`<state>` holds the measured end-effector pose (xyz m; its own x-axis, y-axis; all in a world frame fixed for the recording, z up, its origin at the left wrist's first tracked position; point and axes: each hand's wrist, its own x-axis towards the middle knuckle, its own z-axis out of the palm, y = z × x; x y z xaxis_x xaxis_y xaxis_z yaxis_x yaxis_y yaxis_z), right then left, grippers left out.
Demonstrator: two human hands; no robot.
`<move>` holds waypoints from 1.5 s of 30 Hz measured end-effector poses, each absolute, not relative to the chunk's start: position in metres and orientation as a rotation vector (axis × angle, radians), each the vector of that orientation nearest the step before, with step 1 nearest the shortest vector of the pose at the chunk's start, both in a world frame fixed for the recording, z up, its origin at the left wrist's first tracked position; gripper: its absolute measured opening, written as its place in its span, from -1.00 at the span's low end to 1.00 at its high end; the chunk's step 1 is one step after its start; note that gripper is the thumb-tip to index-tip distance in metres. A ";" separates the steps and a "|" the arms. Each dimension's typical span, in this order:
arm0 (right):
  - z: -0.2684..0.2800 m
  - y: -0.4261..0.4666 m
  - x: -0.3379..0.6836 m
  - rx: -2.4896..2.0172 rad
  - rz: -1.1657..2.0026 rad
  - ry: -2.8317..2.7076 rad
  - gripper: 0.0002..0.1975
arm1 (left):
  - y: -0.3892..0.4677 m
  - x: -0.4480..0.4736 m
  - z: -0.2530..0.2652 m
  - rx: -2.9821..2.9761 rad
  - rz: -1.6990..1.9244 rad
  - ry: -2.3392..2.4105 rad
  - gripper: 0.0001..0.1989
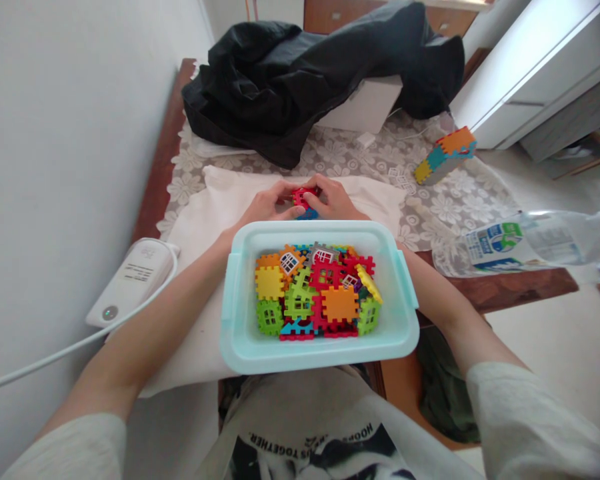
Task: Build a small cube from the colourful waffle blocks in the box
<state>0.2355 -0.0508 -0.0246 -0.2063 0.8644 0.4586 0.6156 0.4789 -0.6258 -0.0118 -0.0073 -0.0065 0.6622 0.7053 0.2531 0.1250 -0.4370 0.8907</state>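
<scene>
Toy block point(304, 197) gripped in both hands, just past the tub's far rim

Step in hand, my read: joining toothed panels. Left hand point(273, 202) and right hand point(331, 195) come in from 2 sides, fingers and thumbs clamped on the block; some fingertips are out of sight. It's red on top, blue below, over the white cloth point(195, 217). Can't tell if it touches the cloth: the tub point(395, 343) hides its bottom.

Next move probably calls for lining up teeth with gaps, then an even squeeze from opposite sides. A lopsided push could pop a joint.

Materials: panels look like stiff plastic, square, notched edges. In the tub, the yellow panel point(269, 283) and orange panel point(340, 303) are solid; a green panel point(269, 319) has a barred window. Tub: pale aqua plastic, smooth, rounded corners, wide lip. White cloth is creased; tablecloth point(180, 188) is flowered, lace-like. Toy tower point(445, 155) at right: boxy, same toothed seams. Bottle point(555, 240) nearby: clear, thin plastic.
</scene>
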 end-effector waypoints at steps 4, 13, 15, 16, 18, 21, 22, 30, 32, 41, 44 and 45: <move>-0.017 -0.055 0.236 -1.250 0.331 -1.993 -0.65 | -0.007 -0.012 -0.006 1.943 0.744 0.647 -0.15; -0.013 -0.058 0.238 -1.201 0.243 -2.102 -0.53 | -0.010 -0.012 -0.005 1.871 0.763 0.588 -0.20; -0.015 -0.057 0.239 -1.186 0.298 -2.080 -0.43 | -0.010 -0.011 -0.005 1.836 0.761 0.581 -0.22; -0.016 -0.057 0.240 -1.182 0.323 -2.066 -0.39 | -0.010 -0.011 -0.004 1.818 0.757 0.576 -0.22; -0.017 -0.057 0.240 -1.182 0.354 -2.050 -0.34 | -0.010 -0.010 -0.004 1.790 0.750 0.567 -0.21; -0.019 -0.056 0.240 -1.203 0.367 -2.056 -0.28 | -0.009 -0.009 -0.003 1.794 0.761 0.576 -0.22; -0.019 -0.056 0.240 -1.209 0.369 -2.057 -0.27 | -0.009 -0.010 -0.003 1.801 0.765 0.582 -0.22; -0.013 -0.058 0.237 -1.213 0.436 -2.019 -0.29 | -0.005 -0.010 -0.006 1.802 0.779 0.599 -0.23; -0.012 -0.058 0.237 -1.207 0.449 -2.014 -0.29 | -0.004 -0.008 -0.008 1.790 0.810 0.607 -0.26; -0.014 -0.055 0.239 -1.214 0.547 -2.025 -0.43 | -0.005 -0.004 -0.001 1.696 0.790 0.617 -0.28; -0.015 -0.054 0.239 -1.236 0.549 -2.046 -0.45 | -0.006 -0.004 -0.002 1.712 0.799 0.625 -0.31; -0.015 -0.054 0.239 -1.232 0.544 -2.057 -0.43 | -0.006 -0.004 -0.004 1.722 0.809 0.627 -0.31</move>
<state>0.2389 -0.0538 -0.0146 -0.3296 0.8840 0.3314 0.6045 0.4673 -0.6452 -0.0037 -0.0057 -0.0036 0.6292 0.7487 0.2086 0.0154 -0.2803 0.9598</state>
